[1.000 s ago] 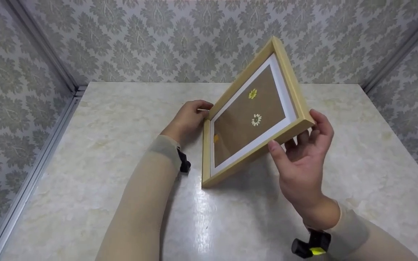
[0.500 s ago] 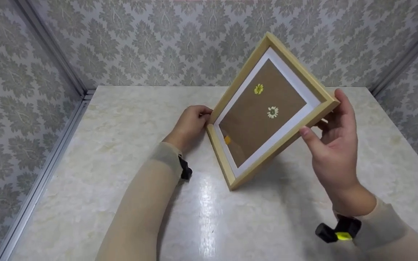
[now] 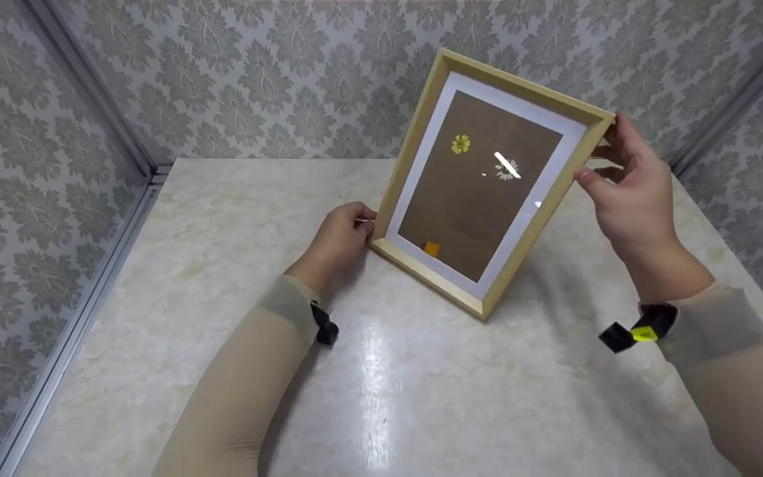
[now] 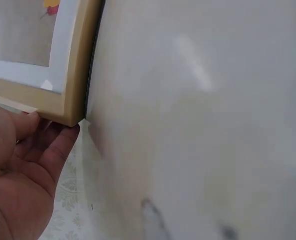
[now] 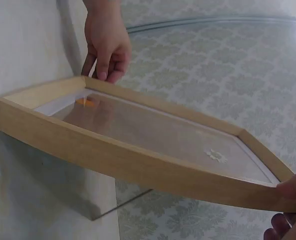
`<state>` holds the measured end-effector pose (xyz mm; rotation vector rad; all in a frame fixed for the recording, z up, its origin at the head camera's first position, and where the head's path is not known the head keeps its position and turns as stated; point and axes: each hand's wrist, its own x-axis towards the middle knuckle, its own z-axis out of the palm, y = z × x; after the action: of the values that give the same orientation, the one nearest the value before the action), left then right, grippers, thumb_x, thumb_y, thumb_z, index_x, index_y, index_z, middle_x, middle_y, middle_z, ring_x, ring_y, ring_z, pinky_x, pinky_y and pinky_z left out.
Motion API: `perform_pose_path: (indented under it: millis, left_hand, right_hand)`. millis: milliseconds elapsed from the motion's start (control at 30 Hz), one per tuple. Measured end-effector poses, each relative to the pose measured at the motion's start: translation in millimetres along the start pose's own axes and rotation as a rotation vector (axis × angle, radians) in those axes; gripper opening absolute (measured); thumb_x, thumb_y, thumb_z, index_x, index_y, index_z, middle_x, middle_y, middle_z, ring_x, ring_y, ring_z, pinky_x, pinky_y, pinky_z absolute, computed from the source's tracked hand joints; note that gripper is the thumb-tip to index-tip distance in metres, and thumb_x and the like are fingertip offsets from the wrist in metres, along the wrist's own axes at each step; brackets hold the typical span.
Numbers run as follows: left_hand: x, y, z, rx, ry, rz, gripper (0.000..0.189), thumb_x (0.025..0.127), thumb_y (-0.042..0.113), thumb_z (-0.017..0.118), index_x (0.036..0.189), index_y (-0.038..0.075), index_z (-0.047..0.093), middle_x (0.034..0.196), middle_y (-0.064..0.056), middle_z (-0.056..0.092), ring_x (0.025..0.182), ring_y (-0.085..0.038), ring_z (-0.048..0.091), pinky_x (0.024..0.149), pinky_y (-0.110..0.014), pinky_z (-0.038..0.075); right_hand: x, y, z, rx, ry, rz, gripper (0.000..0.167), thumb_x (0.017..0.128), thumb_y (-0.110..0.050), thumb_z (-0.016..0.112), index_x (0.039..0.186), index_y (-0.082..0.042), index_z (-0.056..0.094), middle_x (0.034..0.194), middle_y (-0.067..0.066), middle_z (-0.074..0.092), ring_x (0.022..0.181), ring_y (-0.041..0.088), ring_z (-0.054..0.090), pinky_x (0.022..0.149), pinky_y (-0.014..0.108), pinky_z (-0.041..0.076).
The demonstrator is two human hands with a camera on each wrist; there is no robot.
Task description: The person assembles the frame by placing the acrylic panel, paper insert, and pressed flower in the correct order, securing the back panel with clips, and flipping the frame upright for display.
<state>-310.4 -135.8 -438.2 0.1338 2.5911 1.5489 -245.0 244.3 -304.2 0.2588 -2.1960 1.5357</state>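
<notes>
A light-wood picture frame leans back at a slant, its lower edge at the tabletop. Inside its white mat, a brown panel bears a yellow flower, a white flower partly under glare, and an orange piece. My left hand pinches the frame's lower left corner; the left wrist view shows the thumb at its front edge and fingers behind. Near the upper right corner, my right hand grips the side, thumb in front and fingers behind.
The frame stands over a pale marbled table. Patterned wallpaper covers the wall behind, and metal rails run along the corners. Each wrist wears a small black camera.
My right hand has moved right and then up, swinging the frame round so its front faces me more and it stands more upright. My left hand keeps its hold at the lower left corner.
</notes>
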Motion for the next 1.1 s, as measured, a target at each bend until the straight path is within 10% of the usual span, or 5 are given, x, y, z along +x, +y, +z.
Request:
perform_pose_path:
  millis: [267,567,1100]
  left_hand:
    - [-16.3,-4.0,-0.1,-0.047,-0.056,-0.041,0.024,0.117,0.006,0.056,0.14,0.007,0.065,0.141,-0.01,0.069,0.135,-0.023,0.065,0.12,-0.041,0.055]
    - [-26.3,-9.1,0.2,-0.131,-0.112,-0.004,0.059,0.115,0.005,0.061,0.171,0.018,0.047,0.147,-0.012,0.066,0.138,-0.028,0.066,0.116,-0.042,0.059]
    - [-43.7,-26.1,18.5,-0.106,-0.123,0.015,0.051,0.114,0.009,0.066,0.163,0.017,0.054,0.145,-0.011,0.07,0.134,-0.029,0.071,0.111,-0.043,0.062]
  right_hand:
    - [51.0,-1,4,-0.068,-0.12,0.134,0.088,0.105,0.009,0.059,0.182,-0.015,0.023,0.175,0.011,0.049,0.144,0.015,0.052,0.101,0.019,0.047]
    - [100.2,-7,15,-0.134,-0.269,0.237,0.084,0.112,0.007,0.052,0.183,-0.018,0.016,0.188,0.007,0.031,0.172,0.026,0.038,0.136,0.039,0.042]
    - [113.1,14,26,-0.109,-0.33,0.255,0.078,0.113,0.005,0.051,0.182,-0.014,0.018,0.188,0.015,0.03,0.172,0.03,0.038,0.135,0.04,0.042]
